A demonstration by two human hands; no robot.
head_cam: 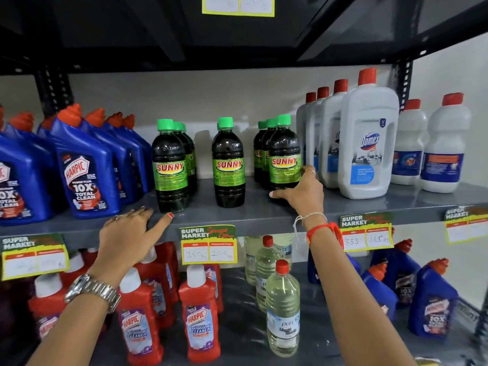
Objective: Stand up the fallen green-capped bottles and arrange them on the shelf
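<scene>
I see dark round green-capped bottles upright on smooth grey shelf, my right hand cupping the three o'clock bottle's base, left hand spread flat at seven o'clock

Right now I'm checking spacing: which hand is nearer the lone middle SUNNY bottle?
Right. The right hand grips the front bottle of the next group over. The left hand rests at the shelf edge, below the left group, slightly farther.

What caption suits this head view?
Right hand steadies an upright green-capped Sunny bottle while left hand rests on shelf edge.
</scene>
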